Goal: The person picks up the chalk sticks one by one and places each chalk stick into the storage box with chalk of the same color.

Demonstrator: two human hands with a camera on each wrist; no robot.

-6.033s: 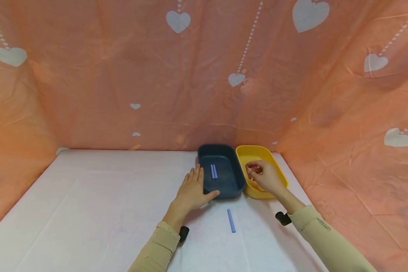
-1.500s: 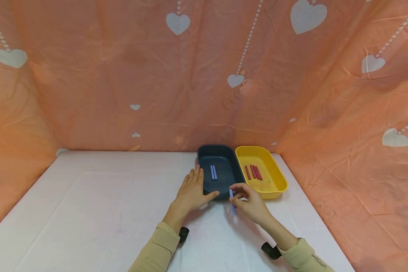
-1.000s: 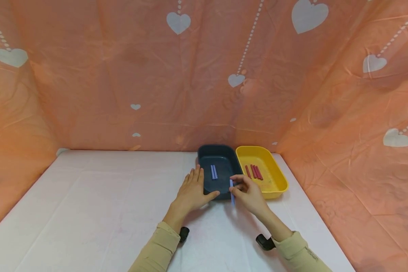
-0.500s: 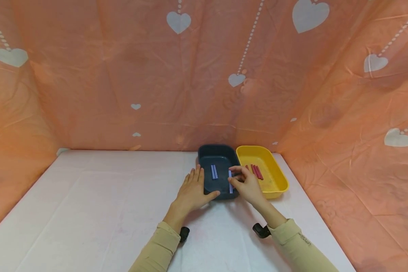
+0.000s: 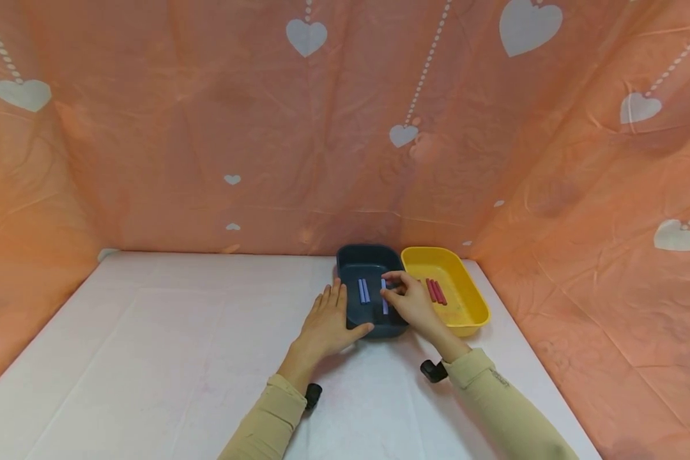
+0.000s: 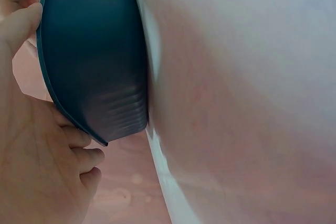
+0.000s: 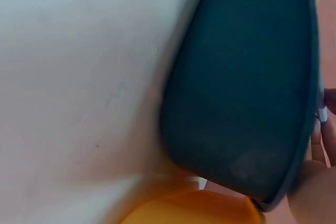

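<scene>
Right hand sits just right of centre in the head view, over the dark blue tray, thumb and fingertips pinching a blue stick that stands nearly end-on to the camera, its lower end down inside the tray. Left hand lies flat beside it, fingers straight along the tray's left wall and thumb against the near corner, holding nothing, simply bracing. The left wrist view shows that same dark wall with the palm and fingers alongside it.

Two more blue sticks lie side by side on the tray floor, just left of the pinched one. In the right wrist view a pale tip of the held stick peeks past the tray rim, though the view is blurred.

To do this well, I'd say the stick should go down low and parallel to the pair before the pinch loosens, so it does not bounce or roll across them. The bracing hand should keep light pressure on the wall, since the tray looks light enough to slide on the pale counter.

Further right, touching the blue tray, the yellow tray holds red sticks. Behind, filling the upper frame, hangs an orange curtain with white hearts.
</scene>
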